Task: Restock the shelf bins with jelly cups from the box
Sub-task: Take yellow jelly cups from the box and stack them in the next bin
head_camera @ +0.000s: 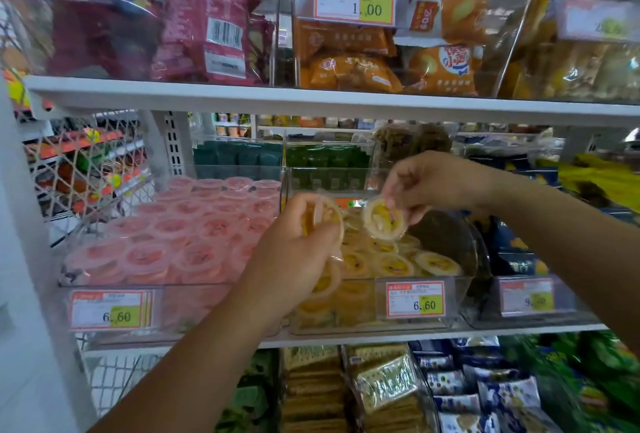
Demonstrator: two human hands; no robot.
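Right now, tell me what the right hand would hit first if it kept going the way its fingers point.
Probably the yellow jelly cups piled in the clear bin: the right hand pinches one yellow cup, fingers angled down-left over them. Depth is unclear; the left hand, gripping more cups, lies close.

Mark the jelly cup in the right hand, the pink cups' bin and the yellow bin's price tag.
jelly cup [383,222]: head view, middle of its lid.
pink cups' bin [194,308]: head view, clear front wall.
price tag [415,299]: head view, centre of the label.
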